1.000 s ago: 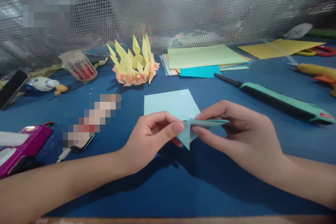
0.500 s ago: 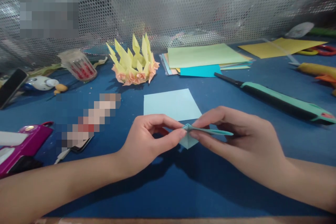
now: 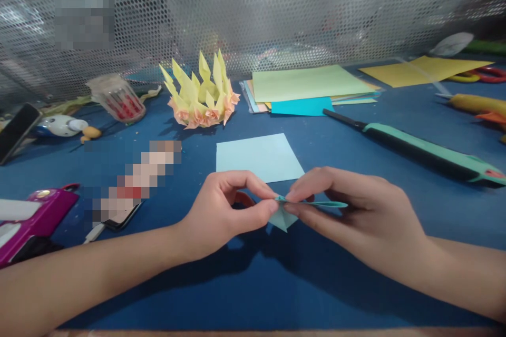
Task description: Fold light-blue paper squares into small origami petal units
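Note:
A folded piece of light blue paper (image 3: 285, 219) is held above the table between my two hands. My left hand (image 3: 233, 210) pinches its left side with thumb and forefinger. On the other side my right hand (image 3: 356, 210) pinches it too, and a thin folded flap sticks out to the right, partly behind the fingers. The paper's lower point hangs down between the hands; the fingertips hide part of the folds. Just beyond them a flat pale blue sheet (image 3: 256, 158) lies on the table.
Behind stands a yellow and peach paper crown (image 3: 205, 102), left of a stack of coloured paper (image 3: 308, 83). A green and black long-nosed lighter or glue tool (image 3: 427, 154) lies right. A phone (image 3: 124, 217) with a cable and a purple device (image 3: 49, 216) are at left on the blue table (image 3: 237, 300).
The folded paper has tilted and its top edge sits slightly lower, so the flap looks thinner. My right fingers have shifted a little down and left; both hands keep their pinch.

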A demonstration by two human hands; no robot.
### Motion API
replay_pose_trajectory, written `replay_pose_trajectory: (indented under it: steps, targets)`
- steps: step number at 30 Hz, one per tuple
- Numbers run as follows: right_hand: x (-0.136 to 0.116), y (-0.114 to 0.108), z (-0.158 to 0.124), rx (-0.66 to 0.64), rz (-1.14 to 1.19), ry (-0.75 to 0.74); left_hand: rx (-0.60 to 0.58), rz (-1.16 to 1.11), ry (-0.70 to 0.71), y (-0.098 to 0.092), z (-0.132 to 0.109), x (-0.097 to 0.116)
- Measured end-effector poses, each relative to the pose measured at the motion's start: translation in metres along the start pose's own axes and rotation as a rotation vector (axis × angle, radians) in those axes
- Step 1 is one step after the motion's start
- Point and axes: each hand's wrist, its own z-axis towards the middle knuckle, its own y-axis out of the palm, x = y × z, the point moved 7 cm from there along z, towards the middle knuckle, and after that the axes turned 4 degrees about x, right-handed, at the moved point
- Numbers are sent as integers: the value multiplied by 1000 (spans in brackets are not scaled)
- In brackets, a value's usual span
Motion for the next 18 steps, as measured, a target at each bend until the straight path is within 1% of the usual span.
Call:
replay_pose_trajectory:
  steps: [3, 6, 15, 18]
  targets:
    - [3, 0, 2, 18, -5, 20, 23, 13, -30, -2, 2, -2]
    - [6, 1, 3, 21, 0, 47, 11, 10, -32, -1, 4, -1]
    - [8, 6, 3, -37, 109, 102, -21, 67, 50, 4, 1, 6]
    - [11, 7, 3, -44, 143, 122, 12, 66, 91, 2, 2, 9]
